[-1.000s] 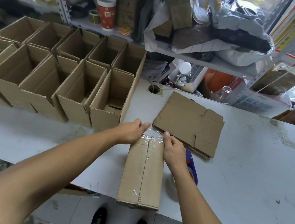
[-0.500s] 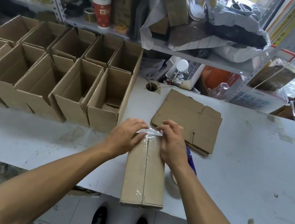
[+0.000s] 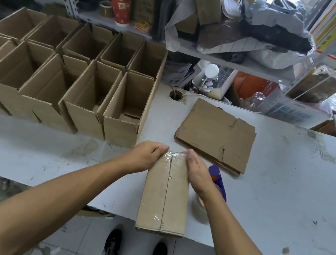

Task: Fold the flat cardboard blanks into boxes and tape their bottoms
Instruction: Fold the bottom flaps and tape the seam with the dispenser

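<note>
Box point(image 3: 165, 196): bottom-up at the bench point(image 3: 283, 202) near edge, overhanging it.
Left hand point(image 3: 146, 157), right hand point(image 3: 196, 172): grip flat-fingered, pressing the clear tape point(image 3: 172, 156) over the far edge.
Risk: uneven pressure may wrinkle tape; overhang may tip box.

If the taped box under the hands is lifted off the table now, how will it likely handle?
The taped box probably lifts light, being plain corrugated cardboard. It overhangs the table edge, so it may tip once the left hand and right hand release.
</note>
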